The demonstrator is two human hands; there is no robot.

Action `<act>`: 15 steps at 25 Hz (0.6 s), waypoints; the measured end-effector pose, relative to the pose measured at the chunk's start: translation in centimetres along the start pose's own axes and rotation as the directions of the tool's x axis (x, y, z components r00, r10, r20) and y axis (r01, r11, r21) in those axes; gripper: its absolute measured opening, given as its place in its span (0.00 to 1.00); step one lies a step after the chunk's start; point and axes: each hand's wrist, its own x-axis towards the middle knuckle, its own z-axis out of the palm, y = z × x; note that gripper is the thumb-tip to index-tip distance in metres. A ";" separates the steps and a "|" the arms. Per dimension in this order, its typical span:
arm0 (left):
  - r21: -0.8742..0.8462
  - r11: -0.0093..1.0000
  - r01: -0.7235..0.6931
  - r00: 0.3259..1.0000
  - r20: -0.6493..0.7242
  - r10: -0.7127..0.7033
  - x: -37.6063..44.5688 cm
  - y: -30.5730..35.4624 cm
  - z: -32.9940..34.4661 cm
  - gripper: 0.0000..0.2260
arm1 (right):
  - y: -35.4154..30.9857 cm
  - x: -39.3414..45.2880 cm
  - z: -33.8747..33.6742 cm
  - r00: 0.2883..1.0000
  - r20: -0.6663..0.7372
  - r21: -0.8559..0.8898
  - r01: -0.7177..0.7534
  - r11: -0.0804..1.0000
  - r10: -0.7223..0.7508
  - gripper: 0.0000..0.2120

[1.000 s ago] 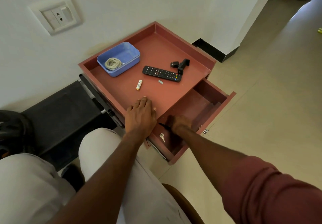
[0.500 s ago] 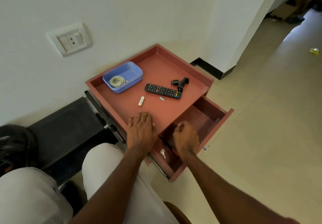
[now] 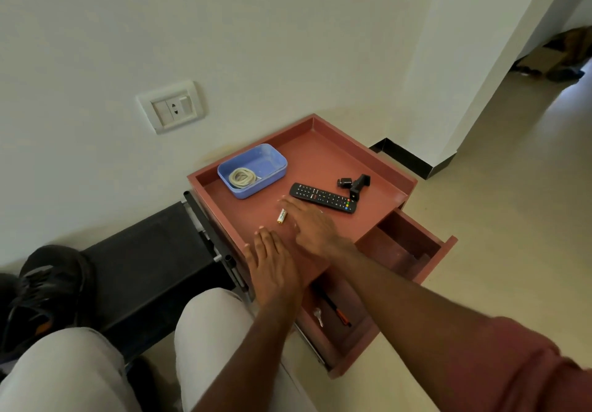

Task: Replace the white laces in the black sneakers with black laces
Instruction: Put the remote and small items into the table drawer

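Left hand [image 3: 272, 264] flat, fingers straight, on near edge of red desk [image 3: 323, 158] at frame centre. Right hand [image 3: 312, 227] open, fingers extended beside battery [image 3: 281, 216]. Black sneaker [image 3: 48, 293] at lower left. Drawer [image 3: 413, 261] open.

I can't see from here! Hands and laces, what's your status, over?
Both hands open: left hand flat on the red table, right hand reaching by the battery. Pale coiled lace in blue tray. Drawer open.
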 end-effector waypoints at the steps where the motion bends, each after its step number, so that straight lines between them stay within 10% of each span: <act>1: 0.006 1.000 -0.009 1.000 0.002 0.009 0.2 0.0 0.3 0.35 | 0.1 1.0 0.2 0.998 0.047 -0.058 0.036 0.998 -0.034 0.40; 7: 0.066 0.995 -0.074 0.997 0.026 0.073 0.5 -0.2 0.3 0.34 | 0.8 0.7 1.3 0.993 -0.118 -0.086 -0.003 0.996 -0.007 0.10; 15: 0.120 0.929 -0.351 0.933 -0.033 0.357 0.3 0.0 0.9 0.28 | 3.4 -11.4 0.4 0.862 -0.284 0.101 -0.409 0.907 0.420 0.11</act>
